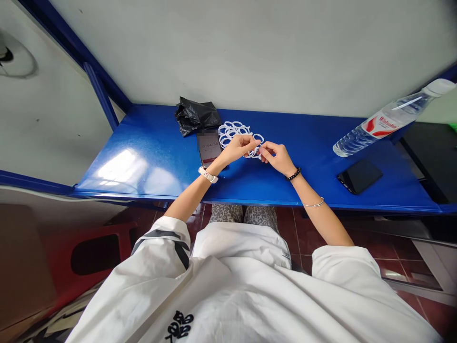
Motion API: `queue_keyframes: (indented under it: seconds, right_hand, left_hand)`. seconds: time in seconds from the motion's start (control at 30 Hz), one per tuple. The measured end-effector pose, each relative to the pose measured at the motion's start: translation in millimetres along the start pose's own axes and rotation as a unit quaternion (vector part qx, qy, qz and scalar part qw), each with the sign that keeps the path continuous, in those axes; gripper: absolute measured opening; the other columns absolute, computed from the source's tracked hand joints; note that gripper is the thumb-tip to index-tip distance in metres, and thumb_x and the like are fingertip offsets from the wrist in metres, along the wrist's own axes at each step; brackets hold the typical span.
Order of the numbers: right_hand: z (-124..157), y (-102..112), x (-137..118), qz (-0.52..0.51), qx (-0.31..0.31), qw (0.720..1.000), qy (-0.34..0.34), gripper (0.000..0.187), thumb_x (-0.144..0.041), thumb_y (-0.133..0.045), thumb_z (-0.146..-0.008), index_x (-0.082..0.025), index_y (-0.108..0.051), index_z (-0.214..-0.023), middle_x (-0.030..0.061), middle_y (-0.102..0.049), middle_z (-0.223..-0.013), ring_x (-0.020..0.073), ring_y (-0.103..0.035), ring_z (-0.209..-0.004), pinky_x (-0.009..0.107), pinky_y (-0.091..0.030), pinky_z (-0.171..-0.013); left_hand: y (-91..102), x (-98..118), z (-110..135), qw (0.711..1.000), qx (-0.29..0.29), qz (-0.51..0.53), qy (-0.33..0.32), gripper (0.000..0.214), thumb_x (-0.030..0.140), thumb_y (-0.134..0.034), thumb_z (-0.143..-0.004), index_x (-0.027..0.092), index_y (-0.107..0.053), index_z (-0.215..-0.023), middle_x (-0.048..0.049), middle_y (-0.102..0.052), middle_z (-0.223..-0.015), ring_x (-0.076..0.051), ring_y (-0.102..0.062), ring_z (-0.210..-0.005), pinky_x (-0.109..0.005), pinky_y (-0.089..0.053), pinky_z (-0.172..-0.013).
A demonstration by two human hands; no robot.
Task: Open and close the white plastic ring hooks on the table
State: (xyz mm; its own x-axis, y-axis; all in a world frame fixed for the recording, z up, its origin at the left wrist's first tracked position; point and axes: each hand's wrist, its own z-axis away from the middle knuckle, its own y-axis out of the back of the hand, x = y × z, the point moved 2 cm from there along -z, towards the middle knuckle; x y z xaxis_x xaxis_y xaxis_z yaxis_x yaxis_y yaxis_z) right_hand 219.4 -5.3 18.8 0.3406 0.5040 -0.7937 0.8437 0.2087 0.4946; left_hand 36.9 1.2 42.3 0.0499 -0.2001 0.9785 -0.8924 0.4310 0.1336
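Several thin white rings point(232, 129) lie in a loose pile on the blue table point(178, 162). My left hand point(238, 148) is over the pile's near side, thumb and fingers closed in a pinch. Close to it on the right, my right hand point(279, 158) also pinches with thumb and forefinger. Both hands meet at a white ring point(254, 152), whose lower part shows between and below the fingertips. Exactly where each finger grips is partly hidden. Partly behind my left hand and wrist lies a phone point(210, 148) with a timer on its screen.
A crumpled black plastic bag point(198, 116) lies behind the phone, near the wall. To the right are a clear water bottle point(385, 121) and a dark phone point(360, 176). A blue post point(102, 95) rises at the table's left end. A red chair point(93, 252) stands lower left.
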Motion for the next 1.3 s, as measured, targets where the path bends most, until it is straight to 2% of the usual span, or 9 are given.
queue_keyframes:
  seconds: [0.23,0.37,0.57,0.9,1.3]
  right_hand:
    - [-1.1,2.2,3.8,-0.065,0.050,0.996,-0.039,0.059,-0.082,-0.060,-0.089,-0.023,-0.062,-0.081,-0.0019,-0.061,-0.060,0.0133,-0.060,-0.052,0.026,-0.051,-0.052]
    - [-2.2,3.4,5.3,-0.101,0.072,0.991,-0.047,0.058,-0.082,-0.064,-0.086,-0.024,-0.061,-0.083,-0.0012,-0.065,-0.063,0.0141,-0.062,-0.053,0.028,-0.054,-0.053]
    - [-2.4,3.2,5.2,-0.118,0.067,0.990,-0.040,0.055,-0.079,-0.066,-0.087,-0.025,-0.059,-0.090,-0.0029,-0.066,-0.064,0.0128,-0.064,-0.054,0.025,-0.055,-0.054]
    - [-2.7,2.0,2.4,-0.124,0.071,0.989,-0.035,0.055,-0.077,-0.069,-0.085,-0.023,-0.058,-0.084,-0.0038,-0.065,-0.062,0.0101,-0.062,-0.053,0.022,-0.052,-0.053]
    - [-2.4,1.7,-0.9,-0.094,0.044,0.993,-0.053,0.062,-0.083,-0.064,-0.084,-0.023,-0.056,-0.075,-0.0028,-0.064,-0.060,0.0110,-0.060,-0.051,0.024,-0.051,-0.053]
  left_hand:
    - [-0.3,-1.7,0.0,1.000,-0.008,0.026,0.004,0.046,0.053,-0.077,-0.091,0.018,-0.055,-0.070,0.0056,-0.049,-0.053,-0.006,-0.045,-0.050,-0.020,-0.039,-0.053]
    - [-2.0,-1.6,0.3,0.999,-0.025,0.044,0.006,0.046,0.055,-0.080,-0.087,0.017,-0.058,-0.075,0.0041,-0.056,-0.056,-0.007,-0.051,-0.052,-0.019,-0.040,-0.054]
    - [-2.2,-1.0,0.0,0.998,-0.028,0.047,-0.003,0.048,0.058,-0.079,-0.087,0.016,-0.059,-0.075,0.0028,-0.059,-0.057,-0.007,-0.056,-0.054,-0.019,-0.043,-0.057]
    - [-0.3,-8.9,-4.4,0.999,0.001,0.039,-0.024,0.056,0.068,-0.069,-0.089,0.014,-0.062,-0.074,0.0012,-0.060,-0.058,-0.007,-0.057,-0.055,-0.020,-0.048,-0.059]
    - [-1.4,-7.8,-3.5,1.000,-0.011,0.015,-0.014,0.050,0.055,-0.068,-0.096,0.015,-0.057,-0.068,0.0018,-0.059,-0.058,-0.006,-0.056,-0.055,-0.019,-0.046,-0.059]
